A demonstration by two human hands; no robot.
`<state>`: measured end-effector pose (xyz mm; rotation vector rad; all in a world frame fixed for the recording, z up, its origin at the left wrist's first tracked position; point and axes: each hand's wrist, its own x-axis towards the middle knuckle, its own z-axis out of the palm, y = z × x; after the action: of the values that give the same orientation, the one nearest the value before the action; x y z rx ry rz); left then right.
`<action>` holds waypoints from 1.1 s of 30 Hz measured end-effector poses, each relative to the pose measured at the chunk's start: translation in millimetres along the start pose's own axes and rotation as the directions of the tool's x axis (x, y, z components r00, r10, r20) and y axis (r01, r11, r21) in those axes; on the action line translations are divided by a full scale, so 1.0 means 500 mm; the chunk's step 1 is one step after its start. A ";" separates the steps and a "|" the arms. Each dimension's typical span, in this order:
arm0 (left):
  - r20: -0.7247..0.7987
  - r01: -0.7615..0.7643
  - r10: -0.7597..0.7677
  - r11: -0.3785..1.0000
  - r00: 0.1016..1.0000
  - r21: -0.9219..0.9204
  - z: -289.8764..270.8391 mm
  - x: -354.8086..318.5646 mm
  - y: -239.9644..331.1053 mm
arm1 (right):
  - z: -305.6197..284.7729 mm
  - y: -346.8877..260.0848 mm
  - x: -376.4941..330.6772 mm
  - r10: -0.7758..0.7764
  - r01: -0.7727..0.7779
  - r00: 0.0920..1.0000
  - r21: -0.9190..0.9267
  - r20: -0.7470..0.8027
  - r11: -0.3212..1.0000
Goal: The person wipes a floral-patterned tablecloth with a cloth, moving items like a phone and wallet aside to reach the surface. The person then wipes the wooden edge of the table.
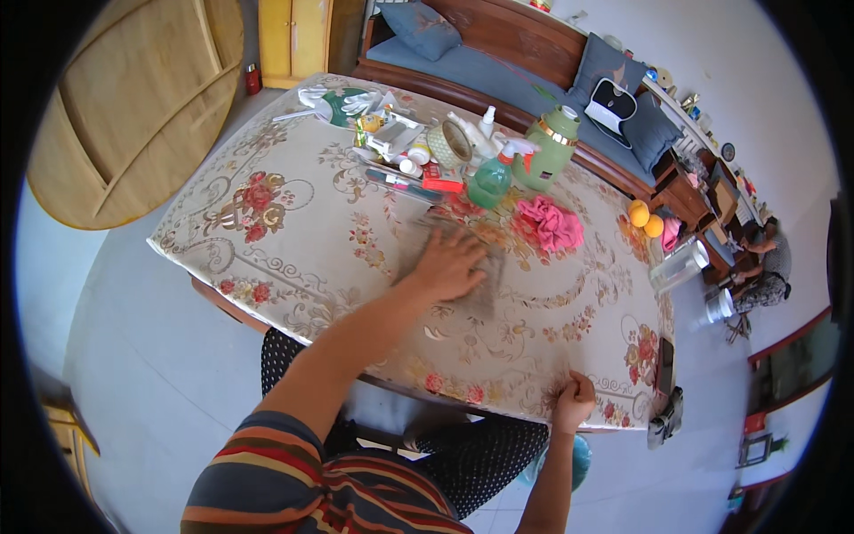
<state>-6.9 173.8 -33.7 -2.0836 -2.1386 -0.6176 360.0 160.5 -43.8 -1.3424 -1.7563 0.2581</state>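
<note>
A thin greyish cloth (480, 298) lies on the floral tablecloth (329, 240) near the middle of the table. My left hand (452, 264) is flat on it with the fingers spread, and the cloth's edges look smeared. At the near right edge of the table, my right hand (574, 402) is closed with its fingers curled against the tablecloth; whatever is in them is hidden. Beyond the left hand stand a green spray bottle (490, 182) with a red and white trigger and a pale green thermos jug (545, 149). A crumpled pink cloth (549, 223) sits to their right.
Small bottles, a red box (442, 178), a textured cup (450, 143) and white gloves (359, 102) crowd the far side. Two orange balls (647, 219) and a clear jar (679, 267) are at the right. A wooden sofa (498, 44) stands behind; another person (767, 262) is far right.
</note>
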 end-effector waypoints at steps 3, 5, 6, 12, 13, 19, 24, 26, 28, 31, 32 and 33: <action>-0.026 0.107 -0.105 0.988 0.994 0.108 -0.041 -0.028 -0.118 | 0.001 0.010 -0.004 -0.039 0.038 0.999 -0.033 -0.022 0.999; -0.067 0.214 -0.206 0.964 0.976 0.157 -0.068 -0.063 -0.205 | 0.002 0.013 -0.005 -0.053 0.052 0.998 -0.039 -0.023 0.998; -0.079 0.287 -0.278 0.945 0.957 0.158 -0.094 -0.085 -0.242 | 0.002 0.020 -0.006 -0.055 0.054 0.998 -0.038 -0.021 0.998; -0.107 0.692 -0.692 0.674 0.714 0.259 -0.233 -0.257 -0.462 | 0.008 0.025 -0.008 -0.057 0.056 0.998 -0.059 -0.009 0.997; -0.118 0.743 -0.743 0.618 0.659 0.257 -0.258 -0.284 -0.477 | 0.005 0.021 -0.009 -0.058 0.057 0.998 -0.083 -0.012 0.995; -0.231 0.871 -0.851 0.406 0.471 0.278 -0.296 -0.372 -0.521 | 0.005 -0.036 -0.008 -0.127 0.120 0.982 -0.060 -0.142 0.991; -0.126 0.794 -0.806 0.521 0.578 0.312 -0.251 -0.355 -0.400 | 0.008 -0.022 -0.010 -0.177 0.168 0.981 -0.105 -0.085 0.980; -0.054 0.710 -0.736 0.628 0.675 0.319 -0.229 -0.328 -0.327 | 0.008 -0.005 -0.014 -0.118 0.110 0.991 -0.111 -0.066 0.988; 0.004 0.591 -0.619 0.752 0.786 0.292 -0.199 -0.299 -0.240 | 0.007 0.004 -0.018 -0.120 0.111 0.988 -0.090 -0.096 0.990; 0.066 0.350 -0.381 0.894 0.922 0.279 -0.152 -0.253 -0.102 | 0.005 0.007 -0.022 -0.128 0.121 0.983 -0.058 -0.133 0.991; 0.101 0.267 -0.301 0.928 0.948 0.259 -0.136 -0.233 -0.052 | 0.005 0.012 -0.025 -0.125 0.115 0.980 -0.069 -0.156 0.991; 0.126 0.200 -0.234 0.952 0.964 0.233 -0.122 -0.218 -0.003 | 0.004 0.011 -0.025 -0.111 0.102 0.980 -0.062 -0.166 0.993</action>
<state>-14.5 50.6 -15.5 -1.8499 -2.4164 -0.2303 362.7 152.7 -54.6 -1.2649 -1.6950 0.0363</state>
